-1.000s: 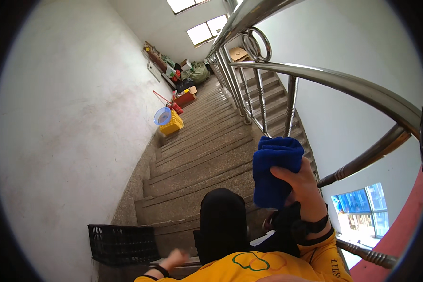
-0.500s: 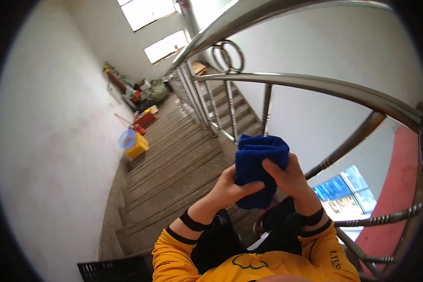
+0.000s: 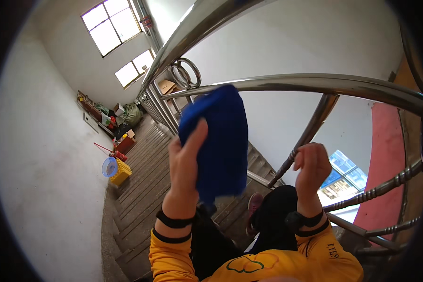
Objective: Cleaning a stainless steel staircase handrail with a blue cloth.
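Observation:
A folded blue cloth [image 3: 223,145] is held up in front of me, hanging down flat over the stairs. My left hand [image 3: 185,162] grips its left edge, with the thumb lying across the near face and the other fingers mostly hidden. The cloth's upper part reaches in front of the metal handrail [image 3: 277,83]. My right hand [image 3: 312,162] is raised apart from the cloth, beside a dark baluster [image 3: 303,134]. Its fingers are curled in towards the palm, and nothing shows in them.
Stone stairs [image 3: 148,164] descend ahead between a white wall and the railing. Along the left wall stand a yellow crate [image 3: 121,172], a blue basin [image 3: 109,167] and a red fire extinguisher [image 3: 119,155]. Piled sacks [image 3: 132,115] lie on the landing below the windows [image 3: 110,26].
My right hand has let go of the cloth and moved right. My left hand has carried the cloth up and left, and it now hangs longer. The view has shifted.

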`<state>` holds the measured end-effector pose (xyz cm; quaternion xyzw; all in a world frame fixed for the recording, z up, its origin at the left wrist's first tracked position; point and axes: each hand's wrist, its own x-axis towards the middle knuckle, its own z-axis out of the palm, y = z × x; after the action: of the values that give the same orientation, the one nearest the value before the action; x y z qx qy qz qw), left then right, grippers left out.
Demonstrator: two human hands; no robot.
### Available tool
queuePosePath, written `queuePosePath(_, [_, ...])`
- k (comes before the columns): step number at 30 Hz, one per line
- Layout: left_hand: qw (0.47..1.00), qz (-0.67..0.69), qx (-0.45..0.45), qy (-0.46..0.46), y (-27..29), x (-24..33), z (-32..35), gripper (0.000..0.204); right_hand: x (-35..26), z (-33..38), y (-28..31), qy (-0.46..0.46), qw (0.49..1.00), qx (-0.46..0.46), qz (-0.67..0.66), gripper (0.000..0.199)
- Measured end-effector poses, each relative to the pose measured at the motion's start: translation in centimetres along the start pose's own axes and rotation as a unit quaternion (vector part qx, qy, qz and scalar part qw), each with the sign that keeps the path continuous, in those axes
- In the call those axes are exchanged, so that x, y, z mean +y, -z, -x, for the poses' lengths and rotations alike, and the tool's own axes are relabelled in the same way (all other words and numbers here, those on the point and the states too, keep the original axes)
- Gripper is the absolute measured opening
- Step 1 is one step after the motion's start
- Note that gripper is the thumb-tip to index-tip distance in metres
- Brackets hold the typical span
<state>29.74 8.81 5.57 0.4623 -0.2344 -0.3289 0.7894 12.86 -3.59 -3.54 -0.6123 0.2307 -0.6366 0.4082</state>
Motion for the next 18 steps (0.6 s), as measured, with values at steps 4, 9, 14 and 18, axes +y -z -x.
queuePosePath(4, [0.966,-0.124,-0.065,-0.216,-5.4,1.4,-2.0,0.025,0.7,-0.7,2.0,0.072,0.990,0.102,0.068,0.007])
queuePosePath(9, [0.756,-0.413,-0.142,-0.488,-14.4,-0.3,-2.5,0.019,3.5,-0.7,-0.7,0.078,0.992,-0.009,0.103,0.046])
queuePosePath(14, [0.599,-0.423,-0.156,-0.662,-19.1,0.7,-1.4,0.033,8.2,1.7,2.2,-0.010,0.978,-0.150,0.145,0.047])
queuePosePath(18, [0.726,-0.436,-0.378,-0.375,-19.1,3.7,0.4,0.028,15.7,4.7,7.6,-0.096,0.949,-0.231,0.190,0.048])
